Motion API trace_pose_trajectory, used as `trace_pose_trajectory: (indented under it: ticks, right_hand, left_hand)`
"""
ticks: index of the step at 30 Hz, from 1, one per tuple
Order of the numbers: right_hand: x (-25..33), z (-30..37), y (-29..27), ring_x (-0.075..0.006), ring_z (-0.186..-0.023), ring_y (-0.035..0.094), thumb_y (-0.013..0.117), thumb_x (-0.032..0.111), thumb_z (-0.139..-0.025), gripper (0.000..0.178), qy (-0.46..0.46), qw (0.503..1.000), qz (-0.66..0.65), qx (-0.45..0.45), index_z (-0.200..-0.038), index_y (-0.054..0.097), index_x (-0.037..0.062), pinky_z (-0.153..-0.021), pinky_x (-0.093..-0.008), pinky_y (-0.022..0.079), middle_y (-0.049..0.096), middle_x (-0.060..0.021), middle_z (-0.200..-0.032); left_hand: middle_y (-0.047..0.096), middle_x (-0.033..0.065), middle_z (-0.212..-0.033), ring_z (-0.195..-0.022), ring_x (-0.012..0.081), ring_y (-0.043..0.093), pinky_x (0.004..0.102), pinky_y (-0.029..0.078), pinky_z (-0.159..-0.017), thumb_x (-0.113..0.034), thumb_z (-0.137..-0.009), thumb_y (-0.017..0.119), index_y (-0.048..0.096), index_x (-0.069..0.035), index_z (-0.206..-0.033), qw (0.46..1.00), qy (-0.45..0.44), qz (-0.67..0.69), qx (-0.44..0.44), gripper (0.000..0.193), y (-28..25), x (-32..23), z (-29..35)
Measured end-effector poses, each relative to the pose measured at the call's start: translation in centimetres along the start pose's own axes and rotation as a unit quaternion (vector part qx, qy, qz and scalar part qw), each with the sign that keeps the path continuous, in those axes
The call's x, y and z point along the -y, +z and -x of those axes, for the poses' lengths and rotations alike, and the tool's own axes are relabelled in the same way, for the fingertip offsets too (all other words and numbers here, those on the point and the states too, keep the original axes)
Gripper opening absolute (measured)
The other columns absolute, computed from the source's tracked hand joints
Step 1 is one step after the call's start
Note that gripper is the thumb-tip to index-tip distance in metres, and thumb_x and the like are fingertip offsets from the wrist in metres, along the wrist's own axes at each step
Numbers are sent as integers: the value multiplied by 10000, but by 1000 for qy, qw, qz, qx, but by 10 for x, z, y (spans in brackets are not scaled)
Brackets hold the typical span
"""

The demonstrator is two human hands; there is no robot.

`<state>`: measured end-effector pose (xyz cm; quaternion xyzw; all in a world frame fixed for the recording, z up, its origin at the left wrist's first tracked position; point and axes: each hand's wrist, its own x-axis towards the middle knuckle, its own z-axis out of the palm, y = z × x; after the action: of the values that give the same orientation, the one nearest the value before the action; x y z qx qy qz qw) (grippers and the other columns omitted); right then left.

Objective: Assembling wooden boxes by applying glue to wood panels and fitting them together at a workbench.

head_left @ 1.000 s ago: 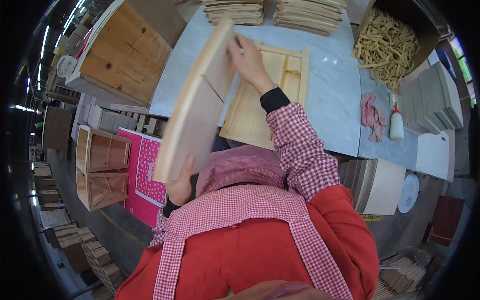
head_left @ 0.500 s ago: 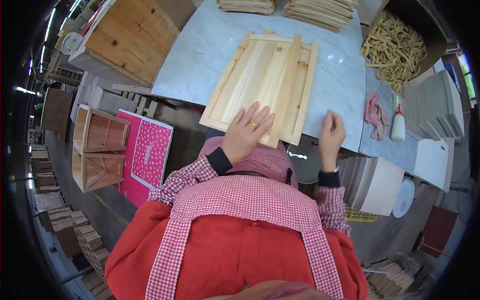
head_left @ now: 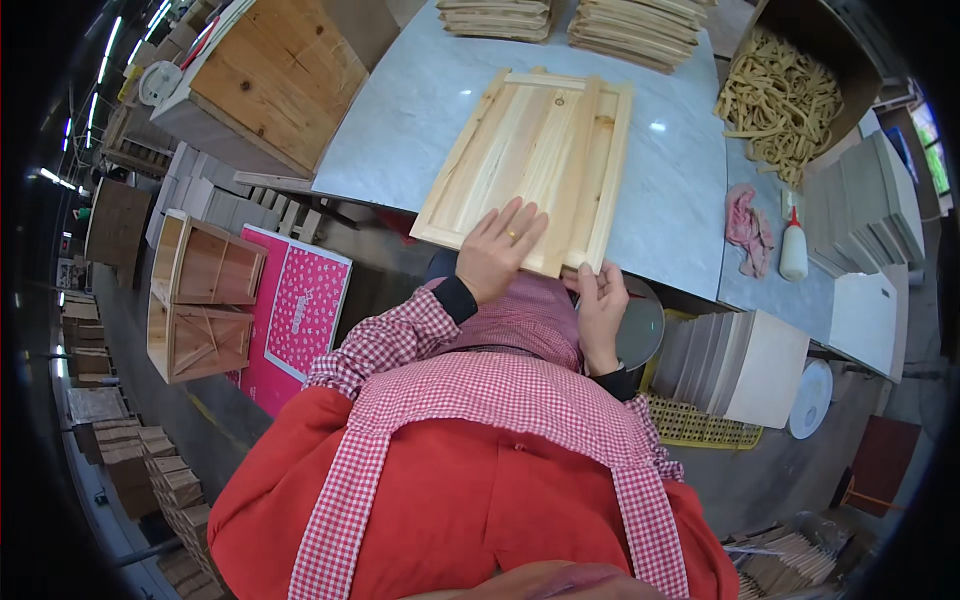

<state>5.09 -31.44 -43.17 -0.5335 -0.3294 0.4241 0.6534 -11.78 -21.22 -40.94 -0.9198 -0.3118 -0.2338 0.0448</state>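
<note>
A pale wooden framed panel (head_left: 520, 150) lies on the marbled table, its near end reaching past the table's front edge. Lengthwise on its right part runs a wooden slat (head_left: 573, 190). My left hand (head_left: 497, 255), a ring on one finger, rests flat on the panel's near end beside the slat, fingers stretched out. At the near right corner, my right hand (head_left: 602, 312) pinches the frame's edge between thumb and fingers. The undersides of those fingers are partly hidden.
Stacks of wooden pieces (head_left: 640, 32) stand at the table's (head_left: 670, 180) far edge. To the right are a box of tan bands (head_left: 785, 100), a pink cloth (head_left: 748, 220), a white glue bottle (head_left: 793, 250) and grey boards (head_left: 850, 200). A wooden box (head_left: 285, 80) stands left.
My right hand has moved left and nearer, from beside the panel onto its near right corner, and closed there. The left hand stays flat on the panel.
</note>
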Motion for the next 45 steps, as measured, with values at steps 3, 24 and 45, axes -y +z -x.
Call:
trace_pose_trajectory:
  ticks: [3, 24, 45]
  right_hand:
    - [30, -10, 15, -230, -1010, 701, 542, 85, -1029, 352, -111, 993, -17, 47, -1312, 495, -118, -882, -324, 568, 680, -192, -1143]
    - [36, -230, -17, -408, -1114, 606, 664, 245, -878, 400, -345, 758, 553, -26, -1169, 652, -28, -952, -493, 487, 663, -222, -1141]
    - [20, -185, 51, -367, -1088, 560, 684, 263, -860, 383, -278, 780, 554, 82, -1145, 664, 9, -938, -475, 449, 628, -189, -1079]
  left_hand:
    - [648, 148, -1312, -1217, 368, 621, 412, 528, -980, -38, -737, 715, 630, -52, -1312, 990, -38, 91, -101, 581, -21, 9, -15]
    - [537, 149, -1422, -1297, 286, 542, 449, 463, -1093, -233, -1013, 614, 424, -31, -1446, 297, -513, 804, -54, 514, 4, 1, 37]
    - [461, 184, -1488, -1368, 383, 468, 594, 415, -1111, -94, -996, 582, 296, -83, -1532, 210, -594, 769, -108, 608, -30, -27, 113]
